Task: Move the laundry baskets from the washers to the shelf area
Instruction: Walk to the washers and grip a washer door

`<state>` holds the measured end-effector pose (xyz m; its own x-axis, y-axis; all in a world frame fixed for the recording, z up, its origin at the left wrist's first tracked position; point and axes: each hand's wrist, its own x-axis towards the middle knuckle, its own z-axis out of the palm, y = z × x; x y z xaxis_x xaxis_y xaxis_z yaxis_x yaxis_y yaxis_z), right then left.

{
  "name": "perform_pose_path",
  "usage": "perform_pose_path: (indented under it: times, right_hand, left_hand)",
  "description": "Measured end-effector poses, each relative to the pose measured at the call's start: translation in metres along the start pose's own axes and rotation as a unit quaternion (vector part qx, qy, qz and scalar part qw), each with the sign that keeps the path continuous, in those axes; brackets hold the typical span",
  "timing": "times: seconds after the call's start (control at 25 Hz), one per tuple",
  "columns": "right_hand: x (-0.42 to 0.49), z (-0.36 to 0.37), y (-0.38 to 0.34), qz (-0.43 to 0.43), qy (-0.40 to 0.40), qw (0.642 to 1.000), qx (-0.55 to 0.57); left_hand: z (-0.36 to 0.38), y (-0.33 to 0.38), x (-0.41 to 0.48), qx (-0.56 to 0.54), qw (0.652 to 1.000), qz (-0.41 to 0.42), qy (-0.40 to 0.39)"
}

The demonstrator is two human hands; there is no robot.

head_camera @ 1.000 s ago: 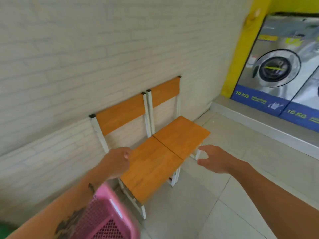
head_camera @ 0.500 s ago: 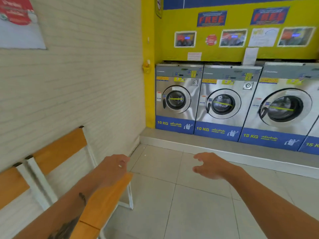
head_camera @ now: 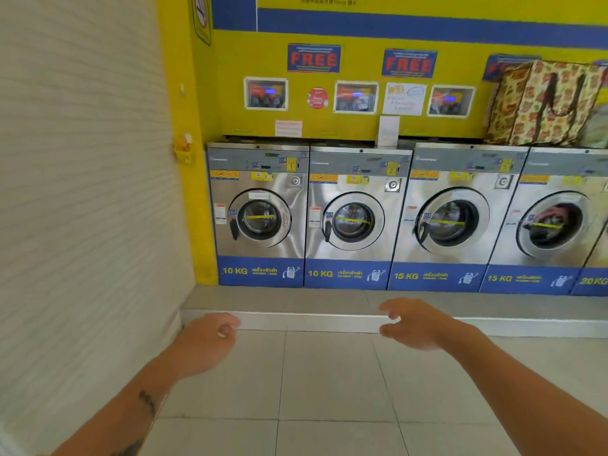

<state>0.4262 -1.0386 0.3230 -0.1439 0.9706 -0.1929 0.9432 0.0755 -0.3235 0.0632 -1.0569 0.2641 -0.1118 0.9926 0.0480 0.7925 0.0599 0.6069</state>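
A row of steel front-loading washers [head_camera: 355,215] stands on a raised step along the yellow wall ahead. No laundry basket is in view. My left hand [head_camera: 205,343] hangs in front of me over the tiled floor, fingers loosely curled, holding nothing. My right hand [head_camera: 414,324] is held out beside it with the fingers spread and empty. Both hands are well short of the washers. The washer at the right [head_camera: 552,222] has clothes showing behind its door.
A patterned tote bag [head_camera: 543,103] sits on top of the right washers. A white brick wall [head_camera: 82,192] runs along the left. A low step edge [head_camera: 312,320] crosses the floor before the machines. A small yellow holder [head_camera: 185,149] hangs on the wall corner.
The view has swung right and up, from the wooden chairs and a pink basket at the left wall to the washers. Both hands stay empty in front of me.
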Motion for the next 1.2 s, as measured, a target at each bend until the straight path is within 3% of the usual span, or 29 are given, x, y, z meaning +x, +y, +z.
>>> perform_pose_path:
  times: [0.32, 0.56, 0.8, 1.2]
  right_hand:
    - [0.161, -0.053, 0.029, 0.048, 0.029, 0.998, 0.037]
    - [0.322, -0.116, 0.095, 0.047, 0.068, 0.995, 0.057]
    - [0.474, -0.185, 0.146, 0.027, 0.045, 0.996, 0.073]
    - [0.730, -0.172, 0.197, 0.048, -0.020, 0.992, 0.117]
  left_hand:
    - [0.019, 0.048, 0.222, -0.009, 0.996, 0.063, -0.065]
    - [0.074, 0.109, 0.374, -0.023, 0.994, 0.095, -0.046]
    - [0.110, 0.152, 0.512, -0.036, 0.997, 0.060, -0.033]
    - [0.180, 0.168, 0.783, -0.070, 0.992, 0.046, -0.094]
